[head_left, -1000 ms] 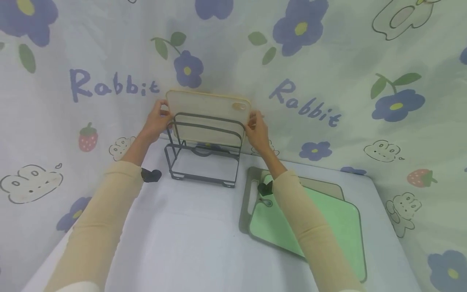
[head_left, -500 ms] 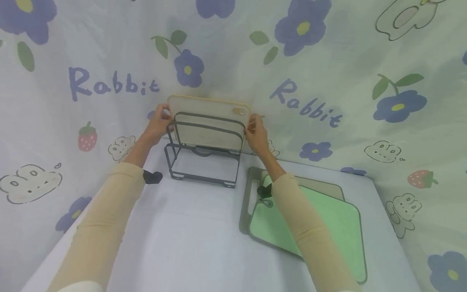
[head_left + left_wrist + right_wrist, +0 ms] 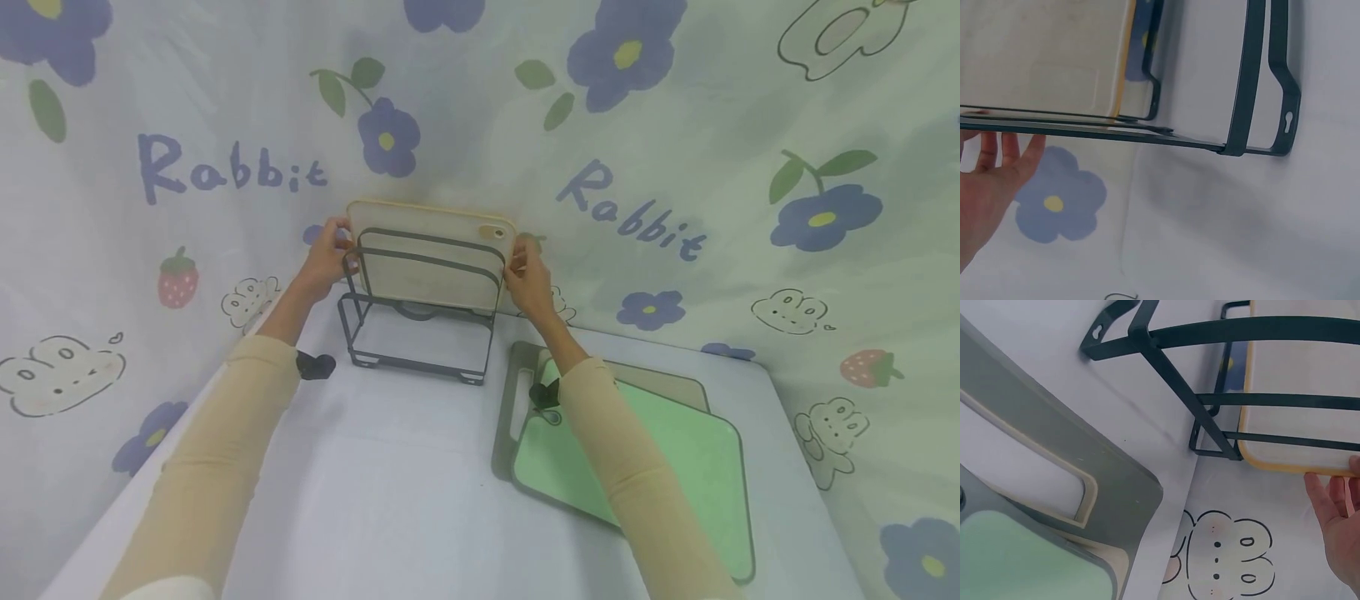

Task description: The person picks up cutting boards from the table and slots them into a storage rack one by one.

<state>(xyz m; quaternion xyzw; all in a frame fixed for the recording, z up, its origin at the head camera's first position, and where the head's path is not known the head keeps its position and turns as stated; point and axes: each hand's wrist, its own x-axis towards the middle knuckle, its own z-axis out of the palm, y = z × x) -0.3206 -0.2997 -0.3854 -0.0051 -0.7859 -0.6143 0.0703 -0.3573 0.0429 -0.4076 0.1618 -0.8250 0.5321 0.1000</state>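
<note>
A beige cutting board [image 3: 427, 250] stands upright in the rear slot of a dark wire rack [image 3: 416, 367]. My left hand [image 3: 327, 254] touches the board's left edge and my right hand [image 3: 527, 275] touches its right edge. In the left wrist view the left hand [image 3: 991, 181] reaches with straight fingers up to the board [image 3: 1041, 56], past the rack [image 3: 1244, 81] wires. In the right wrist view the straight fingers of the right hand [image 3: 1341, 519] meet the rim of the board [image 3: 1304, 362] beside the rack [image 3: 1172, 375].
A green cutting board [image 3: 675, 467] lies flat on a grey one [image 3: 506, 408] at the right of the white table [image 3: 390, 500]. A flower-printed cloth [image 3: 712, 125] hangs close behind the rack. In the right wrist view the grey board [image 3: 1035, 456] lies near the rack's foot.
The beige board has sunk a little lower into the rack. Both hands have followed it down along its side edges.
</note>
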